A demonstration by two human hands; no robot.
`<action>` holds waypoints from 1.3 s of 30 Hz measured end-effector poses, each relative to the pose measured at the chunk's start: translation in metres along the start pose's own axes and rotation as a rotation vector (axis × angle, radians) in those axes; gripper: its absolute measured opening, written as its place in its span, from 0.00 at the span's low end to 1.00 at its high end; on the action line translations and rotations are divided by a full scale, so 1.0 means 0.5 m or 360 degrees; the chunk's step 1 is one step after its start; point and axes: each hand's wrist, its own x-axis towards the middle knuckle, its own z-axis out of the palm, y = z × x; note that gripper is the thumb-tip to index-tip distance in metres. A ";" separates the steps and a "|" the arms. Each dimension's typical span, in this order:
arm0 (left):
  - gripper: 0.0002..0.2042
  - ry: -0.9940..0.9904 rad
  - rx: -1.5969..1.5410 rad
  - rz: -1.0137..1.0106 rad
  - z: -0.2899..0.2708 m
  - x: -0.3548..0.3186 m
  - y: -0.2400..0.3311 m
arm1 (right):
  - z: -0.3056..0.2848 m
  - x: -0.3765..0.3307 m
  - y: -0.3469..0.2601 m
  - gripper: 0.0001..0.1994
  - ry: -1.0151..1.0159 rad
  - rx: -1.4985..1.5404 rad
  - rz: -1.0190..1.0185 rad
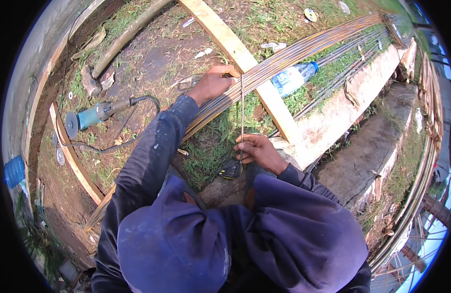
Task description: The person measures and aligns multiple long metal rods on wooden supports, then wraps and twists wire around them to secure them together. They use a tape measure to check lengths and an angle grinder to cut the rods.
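Observation:
A long bundle of thin steel rods (pixel 264 73) slants across the ground in front of me. My left hand (pixel 213 85) lies over the bundle with bent fingers, closed at the far end of a single thin steel rod (pixel 242 115). That rod crosses the bundle and runs straight toward me. Lower down, the fingers of my right hand (pixel 261 152) pinch the near part of it. A black and yellow tape measure (pixel 230 168) sits right beside my right fingertips; I cannot tell whether they touch it.
The bundle rests across a wooden plank (pixel 225 41). Beyond it lies a plastic bottle with a blue cap (pixel 289 80). To the left are a teal angle grinder (pixel 93 117) with its cord and a curved board (pixel 74 156). A concrete ledge (pixel 367 146) runs along the right.

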 end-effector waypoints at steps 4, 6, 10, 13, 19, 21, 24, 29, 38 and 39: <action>0.11 -0.0011 0.0063 0.0086 0.000 -0.012 0.009 | 0.043 0.019 0.004 0.15 -0.0060 0.0144 -0.0053; 0.12 -0.0027 0.0092 0.0082 -0.004 -0.017 0.004 | 0.047 0.018 0.002 0.15 -0.0061 0.0146 -0.0044; 0.13 0.0400 0.0635 0.0452 0.003 -0.094 0.008 | 0.032 0.014 -0.015 0.15 -0.0119 0.0021 -0.0040; 0.13 0.0591 0.0245 0.0206 0.017 -0.224 0.046 | 0.053 0.025 -0.003 0.14 -0.0086 0.0096 -0.0033; 0.16 -0.0118 0.0090 -0.0343 0.061 -0.425 -0.008 | 0.048 0.031 0.004 0.14 -0.0119 0.0148 -0.0065; 0.17 -0.0468 -0.0194 -0.0539 0.087 -0.469 -0.054 | 0.069 0.032 0.010 0.15 -0.0095 0.0273 -0.0110; 0.15 -0.0914 -0.0720 -0.0693 0.120 -0.486 -0.086 | 0.095 0.026 0.008 0.15 -0.0089 0.0350 -0.0172; 0.13 -0.1069 -0.0782 -0.0960 0.082 -0.484 -0.046 | 0.095 0.019 -0.010 0.16 -0.0099 0.0301 -0.0158; 0.09 -0.1150 -0.0980 -0.1268 -0.002 -0.481 0.070 | 0.081 0.020 -0.047 0.18 -0.0121 0.0052 -0.0183; 0.09 -0.1209 -0.1013 -0.1299 -0.011 -0.484 0.078 | 0.079 0.017 -0.049 0.18 -0.0159 0.0023 -0.0251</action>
